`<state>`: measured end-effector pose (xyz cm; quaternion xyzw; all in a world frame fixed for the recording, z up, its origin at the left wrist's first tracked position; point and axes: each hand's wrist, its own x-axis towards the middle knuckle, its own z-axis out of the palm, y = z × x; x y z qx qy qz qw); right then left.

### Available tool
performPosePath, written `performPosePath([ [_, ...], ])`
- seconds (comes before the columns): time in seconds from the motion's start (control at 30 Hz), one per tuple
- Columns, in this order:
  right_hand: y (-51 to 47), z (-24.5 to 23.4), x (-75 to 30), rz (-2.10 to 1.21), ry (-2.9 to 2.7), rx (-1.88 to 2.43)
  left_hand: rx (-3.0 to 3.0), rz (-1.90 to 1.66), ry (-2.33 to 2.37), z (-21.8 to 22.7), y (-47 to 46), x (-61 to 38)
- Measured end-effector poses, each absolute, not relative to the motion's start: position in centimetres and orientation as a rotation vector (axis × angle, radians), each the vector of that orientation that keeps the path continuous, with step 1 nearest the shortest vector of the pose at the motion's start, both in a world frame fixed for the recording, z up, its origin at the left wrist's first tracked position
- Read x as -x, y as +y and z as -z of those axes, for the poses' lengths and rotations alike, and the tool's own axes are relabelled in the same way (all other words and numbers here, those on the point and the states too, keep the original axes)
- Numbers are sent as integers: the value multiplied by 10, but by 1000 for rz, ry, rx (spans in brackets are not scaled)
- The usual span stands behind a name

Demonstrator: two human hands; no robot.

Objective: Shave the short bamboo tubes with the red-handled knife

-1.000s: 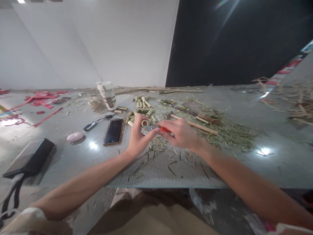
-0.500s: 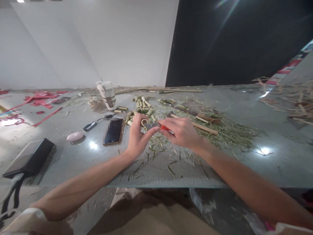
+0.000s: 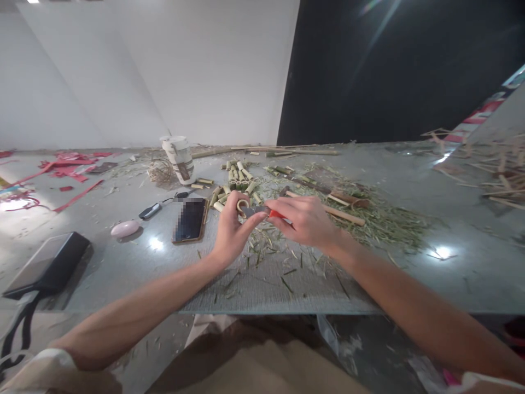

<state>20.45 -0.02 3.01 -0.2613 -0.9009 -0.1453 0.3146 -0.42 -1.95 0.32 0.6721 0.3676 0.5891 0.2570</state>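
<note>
My left hand is closed around a short bamboo tube, whose round open end faces me. The left thumb reaches right, toward the blade. In my closed right hand is a knife with a red handle, its grey blade pointing left at the tube. The blade lies at the tube's near side; whether it cuts in is too small to tell. Just behind my hands is a pile of cut bamboo tubes. Green shavings are heaped to the right, with a thin bamboo stick lying on them.
Left of my hands lie a phone, a pink oval object and a black box with a strap. A paper cup stands behind, beside a woven ball. Red strips lie far left, thin sticks far right.
Almost nothing differs. Both hands keep the same hold on the bamboo tube and the knife, and the whole view has shifted very slightly.
</note>
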Motion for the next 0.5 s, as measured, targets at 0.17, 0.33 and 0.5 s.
performPosePath([
  [0.17,-1,-33,-206,386,-2400,684,-1817,-1558,989,-4,-19,5],
  [0.33,-1,-35,-207,400,-2407,682,-1845,-1543,1009,-2,-20,5],
  [0.5,-2,-35,-205,369,-2373,640,-1843,-1556,997,-1,-22,2],
])
